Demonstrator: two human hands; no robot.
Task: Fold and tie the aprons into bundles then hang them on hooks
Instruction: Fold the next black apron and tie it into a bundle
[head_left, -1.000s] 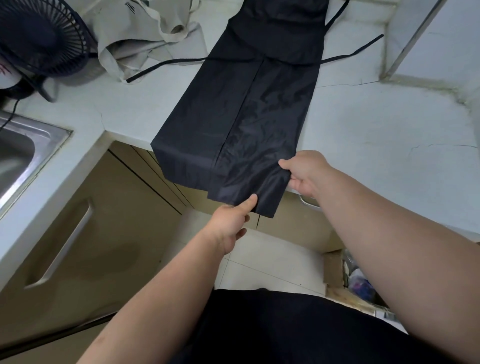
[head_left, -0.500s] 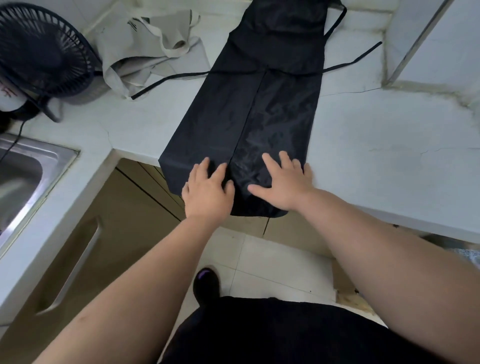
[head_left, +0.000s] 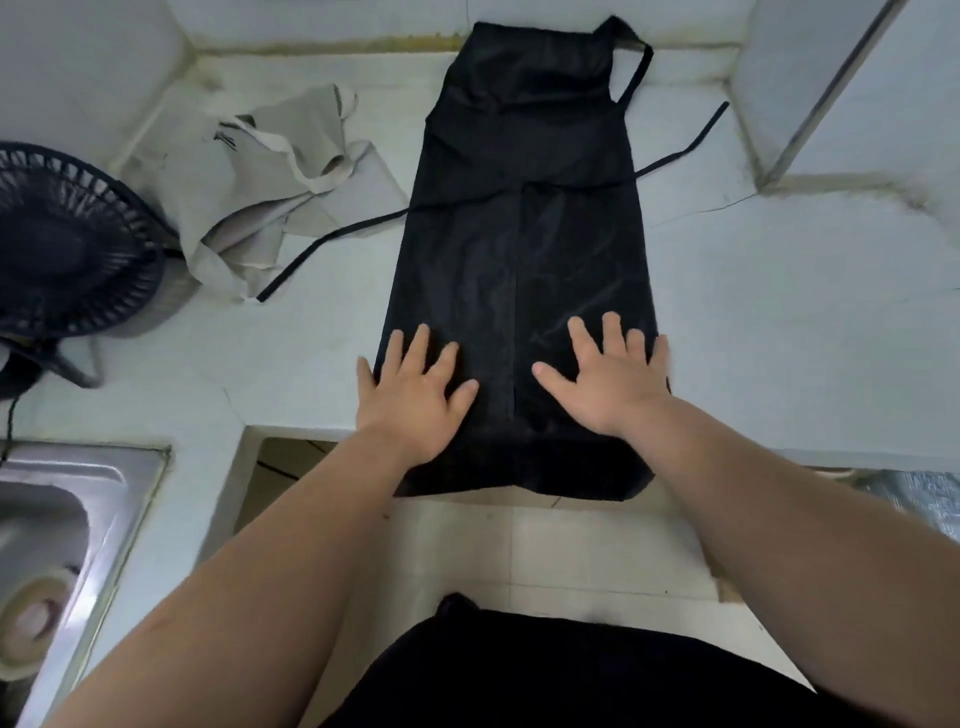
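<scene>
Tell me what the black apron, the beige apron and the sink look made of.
Black apron: thin synthetic cloth, probably nylon or polyester; faint sheen, crisp creases. Beige apron: matte woven cloth, maybe cotton canvas; soft crumpled folds. Sink: likely stainless steel; grey reflective shine.

Black apron (head_left: 519, 249); beige apron (head_left: 260, 182); black fan (head_left: 67, 244); pale counter (head_left: 805, 312)

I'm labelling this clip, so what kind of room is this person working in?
Probably a home kitchen: a stainless steel sink is set into a pale counter, the floor below is tiled, and a black apron and a beige apron lie on that counter.
</scene>
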